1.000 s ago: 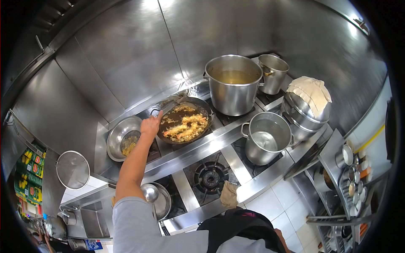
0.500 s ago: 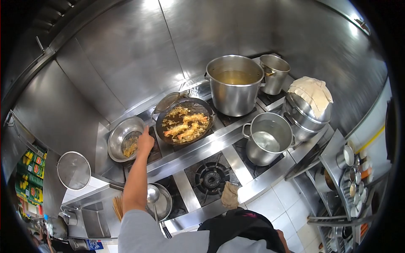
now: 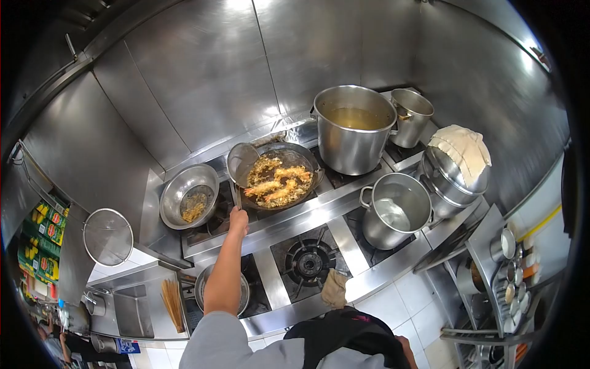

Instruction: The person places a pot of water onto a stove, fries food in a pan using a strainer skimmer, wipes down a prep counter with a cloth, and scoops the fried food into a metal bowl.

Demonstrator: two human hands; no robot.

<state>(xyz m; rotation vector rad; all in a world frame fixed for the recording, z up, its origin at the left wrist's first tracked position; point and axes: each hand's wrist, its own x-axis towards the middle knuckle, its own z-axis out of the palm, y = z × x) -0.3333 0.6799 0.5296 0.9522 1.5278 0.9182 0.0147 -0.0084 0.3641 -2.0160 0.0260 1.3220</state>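
Observation:
My left hand is closed around the handle of a fine-mesh strainer. The strainer's round head hovers over the left rim of a dark frying pan. In the pan's oil lie several battered shrimp among loose golden batter bits. Left of the pan stands a steel bowl with fried batter bits at its bottom. Of my right side, only a bit of bare arm shows at the lower edge; the hand itself is not seen.
A large stockpot of yellowish liquid and a smaller two-handled pot stand to the right. A cloth covers a lidded pot. Nearer are a burner, a rag, and another pot partly behind my arm.
My left hand has moved from beside the bowl toward me and right. The strainer head has swung round to show its round opening by the pan's left edge. The view has shifted slightly.

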